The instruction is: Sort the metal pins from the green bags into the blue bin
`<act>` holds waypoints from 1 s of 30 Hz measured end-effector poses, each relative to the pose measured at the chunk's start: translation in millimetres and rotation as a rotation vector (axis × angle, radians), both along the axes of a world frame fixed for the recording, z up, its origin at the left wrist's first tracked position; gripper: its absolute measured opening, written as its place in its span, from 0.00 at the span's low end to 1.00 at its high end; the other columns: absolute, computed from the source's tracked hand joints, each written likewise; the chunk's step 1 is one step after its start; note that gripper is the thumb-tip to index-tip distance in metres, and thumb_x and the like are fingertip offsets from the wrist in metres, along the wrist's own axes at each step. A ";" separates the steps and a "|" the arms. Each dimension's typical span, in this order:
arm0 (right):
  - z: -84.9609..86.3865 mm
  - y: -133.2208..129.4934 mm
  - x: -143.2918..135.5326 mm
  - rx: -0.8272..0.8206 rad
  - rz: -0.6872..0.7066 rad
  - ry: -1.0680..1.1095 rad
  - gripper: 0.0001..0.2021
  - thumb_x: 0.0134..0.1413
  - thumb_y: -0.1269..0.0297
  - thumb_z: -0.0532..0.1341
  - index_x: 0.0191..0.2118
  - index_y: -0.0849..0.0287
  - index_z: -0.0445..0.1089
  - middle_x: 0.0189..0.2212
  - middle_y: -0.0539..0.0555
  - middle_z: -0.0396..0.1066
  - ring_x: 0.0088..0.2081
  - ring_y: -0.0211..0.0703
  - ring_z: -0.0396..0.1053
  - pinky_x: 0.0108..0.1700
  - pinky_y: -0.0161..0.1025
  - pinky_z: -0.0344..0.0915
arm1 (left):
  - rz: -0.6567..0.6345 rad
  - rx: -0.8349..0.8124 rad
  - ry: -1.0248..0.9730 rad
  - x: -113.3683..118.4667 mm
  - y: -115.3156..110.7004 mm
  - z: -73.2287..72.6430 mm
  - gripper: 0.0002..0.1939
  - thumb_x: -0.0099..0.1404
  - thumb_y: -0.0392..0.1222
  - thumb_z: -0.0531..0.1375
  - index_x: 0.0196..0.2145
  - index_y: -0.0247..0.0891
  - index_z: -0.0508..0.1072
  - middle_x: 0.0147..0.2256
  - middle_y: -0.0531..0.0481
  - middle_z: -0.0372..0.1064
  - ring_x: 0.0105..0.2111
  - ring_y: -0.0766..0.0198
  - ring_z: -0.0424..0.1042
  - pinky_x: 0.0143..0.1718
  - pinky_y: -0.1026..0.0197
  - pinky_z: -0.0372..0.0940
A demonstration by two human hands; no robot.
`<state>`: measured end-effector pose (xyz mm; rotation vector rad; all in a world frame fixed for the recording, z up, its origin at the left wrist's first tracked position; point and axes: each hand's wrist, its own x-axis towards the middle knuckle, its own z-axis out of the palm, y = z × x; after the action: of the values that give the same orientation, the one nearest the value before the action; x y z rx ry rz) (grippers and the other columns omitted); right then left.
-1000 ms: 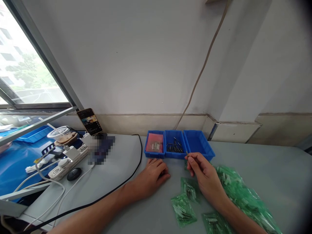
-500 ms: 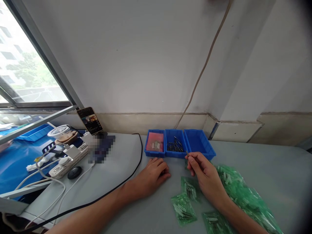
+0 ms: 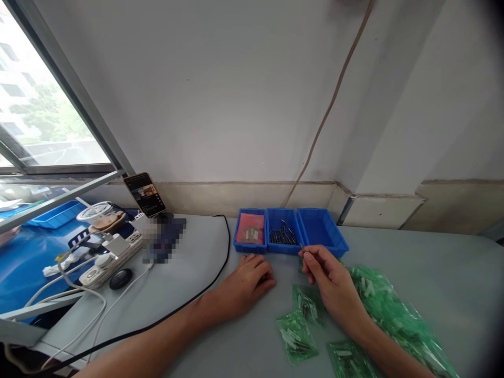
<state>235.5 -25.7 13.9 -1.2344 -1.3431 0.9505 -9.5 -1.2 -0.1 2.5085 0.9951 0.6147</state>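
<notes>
My right hand (image 3: 328, 275) pinches a small thin brass-coloured metal piece (image 3: 302, 248) between thumb and fingertips, just in front of the blue bins. Its exact kind is too small to tell. My left hand (image 3: 254, 275) rests on the grey table before the left bin, holding nothing, fingers loosely bent. The left blue bin (image 3: 235, 244) holds a pink bag (image 3: 252, 226) with small parts. Dark, screw-like metal pieces (image 3: 284, 235) lie in the middle bin (image 3: 279, 213); the right bin (image 3: 321, 226) shows no contents. Green packets (image 3: 296, 338) of metal and white parts lie near my right hand.
A big clear bag of green packets (image 3: 397, 315) lies at the right. Along the left run a black cable (image 3: 177, 308), a power strip (image 3: 112, 262), a black mouse-like object (image 3: 120, 279) and a propped phone (image 3: 145, 194). The wall (image 3: 220, 131) stands behind the bins.
</notes>
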 end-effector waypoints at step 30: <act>2.9 -0.4 -1.0 0.020 -0.017 -0.025 0.18 0.69 0.42 0.59 0.44 0.53 0.73 0.30 0.50 0.69 0.27 0.42 0.65 0.32 0.40 0.67 | -0.003 -0.001 0.046 1.0 -1.0 3.5 0.07 0.81 0.43 0.57 0.42 0.39 0.69 0.43 0.49 0.69 0.45 0.57 0.65 0.50 0.55 0.61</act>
<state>234.5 -26.1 16.8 -1.2442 -1.3570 0.9105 -8.5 -2.2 3.4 2.5333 1.0073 0.5584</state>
